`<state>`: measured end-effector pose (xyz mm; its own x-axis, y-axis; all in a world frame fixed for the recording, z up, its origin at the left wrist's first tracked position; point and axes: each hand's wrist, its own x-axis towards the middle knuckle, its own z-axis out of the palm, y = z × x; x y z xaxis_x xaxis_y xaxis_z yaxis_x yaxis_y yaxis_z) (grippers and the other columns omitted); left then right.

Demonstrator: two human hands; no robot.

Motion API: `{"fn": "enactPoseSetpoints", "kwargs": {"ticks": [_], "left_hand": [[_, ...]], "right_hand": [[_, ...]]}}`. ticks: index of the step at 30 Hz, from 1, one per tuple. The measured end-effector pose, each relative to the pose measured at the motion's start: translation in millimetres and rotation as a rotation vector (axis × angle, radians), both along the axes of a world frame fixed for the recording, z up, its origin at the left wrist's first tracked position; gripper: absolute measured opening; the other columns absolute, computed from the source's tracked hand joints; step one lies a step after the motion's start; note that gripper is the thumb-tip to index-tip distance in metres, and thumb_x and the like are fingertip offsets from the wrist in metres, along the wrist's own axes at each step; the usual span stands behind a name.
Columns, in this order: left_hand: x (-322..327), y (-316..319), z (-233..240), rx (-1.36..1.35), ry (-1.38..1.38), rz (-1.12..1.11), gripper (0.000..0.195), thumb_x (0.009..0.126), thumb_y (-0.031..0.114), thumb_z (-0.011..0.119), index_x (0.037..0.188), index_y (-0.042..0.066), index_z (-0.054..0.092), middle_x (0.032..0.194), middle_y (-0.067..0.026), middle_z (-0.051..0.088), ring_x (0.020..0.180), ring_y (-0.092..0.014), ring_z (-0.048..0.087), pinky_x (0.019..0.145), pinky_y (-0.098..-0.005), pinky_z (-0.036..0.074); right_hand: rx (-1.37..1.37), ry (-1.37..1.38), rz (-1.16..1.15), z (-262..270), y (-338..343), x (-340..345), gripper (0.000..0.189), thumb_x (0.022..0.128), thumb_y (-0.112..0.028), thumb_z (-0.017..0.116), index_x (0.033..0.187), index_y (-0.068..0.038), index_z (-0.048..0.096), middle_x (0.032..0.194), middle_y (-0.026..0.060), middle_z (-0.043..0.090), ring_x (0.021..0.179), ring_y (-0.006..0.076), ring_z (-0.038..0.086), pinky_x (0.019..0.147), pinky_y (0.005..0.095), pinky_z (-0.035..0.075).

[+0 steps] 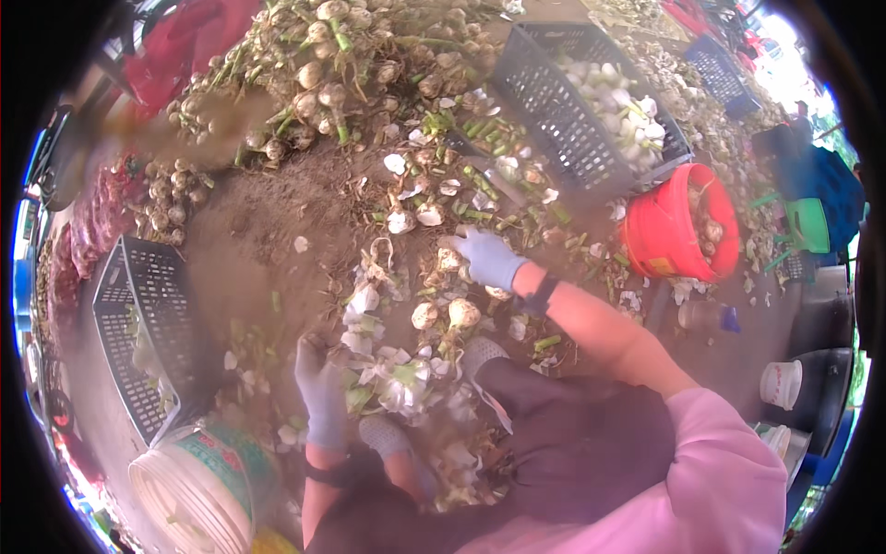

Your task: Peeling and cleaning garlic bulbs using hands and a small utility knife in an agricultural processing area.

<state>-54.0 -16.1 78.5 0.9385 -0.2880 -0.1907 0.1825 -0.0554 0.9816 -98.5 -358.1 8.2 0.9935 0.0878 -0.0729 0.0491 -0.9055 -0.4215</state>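
Note:
My right hand (483,257), in a pale glove, reaches over the dirt floor with its fingers at a garlic bulb (450,259); whether it grips the bulb cannot be told. Two more garlic bulbs (464,313) lie just below it. Nearer my body on the left, my left hand (322,388), gloved too, is raised beside a heap of white garlic skins (401,388). Its fingertips are by something brown and blurred. A blade-like metal tool (500,181) lies among cut green stems beyond my right hand.
A large pile of stemmed garlic (332,69) rises ahead. A black crate (567,124) holds peeled-looking white bulbs, with a red bucket (651,221) of bulbs beside it. Another black crate (156,311) and a white bucket (201,485) stand left. A person (824,187) is far right, by a green stool (806,225).

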Motion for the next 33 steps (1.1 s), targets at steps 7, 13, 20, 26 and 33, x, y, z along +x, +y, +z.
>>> {"fn": "enactPoseSetpoints", "kwargs": {"ticks": [7,13,20,26,33], "left_hand": [[-12,-21,13,-0.046,0.062,-0.071,0.039,0.080,0.000,0.054,0.118,-0.003,0.054,0.097,-0.0053,0.060,0.088,-0.013,0.058,0.066,-0.0240,0.051],[-9,-32,33,-0.441,0.221,-0.085,0.048,0.086,0.001,0.060,0.130,-0.002,0.043,0.115,-0.0123,0.058,0.104,-0.022,0.061,0.086,-0.0353,0.053],[-5,-7,24,-0.079,-0.073,0.041,0.048,0.075,-0.005,0.065,0.121,-0.002,0.049,0.102,-0.0095,0.064,0.086,-0.015,0.064,0.072,-0.0245,0.053],[-9,-4,37,0.298,-0.296,-0.042,0.046,0.074,-0.006,0.067,0.117,-0.005,0.052,0.092,-0.0098,0.066,0.081,-0.014,0.065,0.071,-0.0260,0.054],[-8,21,16,-0.159,0.171,0.009,0.036,0.087,0.018,0.061,0.118,0.000,0.055,0.090,-0.0125,0.066,0.065,-0.016,0.062,0.056,-0.0244,0.051]], "right_hand": [[0.020,0.290,-0.100,8,32,27,0.056,0.079,-0.008,0.062,0.132,-0.023,0.053,0.119,0.0171,0.058,0.102,0.0326,0.061,0.089,0.0461,0.049],[1.874,0.453,0.279,59,117,18,0.047,0.091,-0.008,0.061,0.135,-0.011,0.048,0.128,0.0080,0.056,0.108,0.0209,0.059,0.091,0.0349,0.050],[1.371,0.293,0.154,92,138,29,0.041,0.093,-0.031,0.063,0.122,-0.002,0.057,0.110,0.0049,0.062,0.096,0.0112,0.059,0.082,0.0286,0.049],[1.306,0.355,-0.118,93,153,20,0.031,0.093,-0.030,0.063,0.102,-0.001,0.064,0.089,0.0002,0.063,0.078,0.0062,0.056,0.069,0.0240,0.047],[1.085,0.227,0.118,74,151,18,0.025,0.092,-0.026,0.060,0.100,-0.003,0.066,0.086,0.0058,0.065,0.077,0.0113,0.059,0.068,0.0302,0.047]]}}
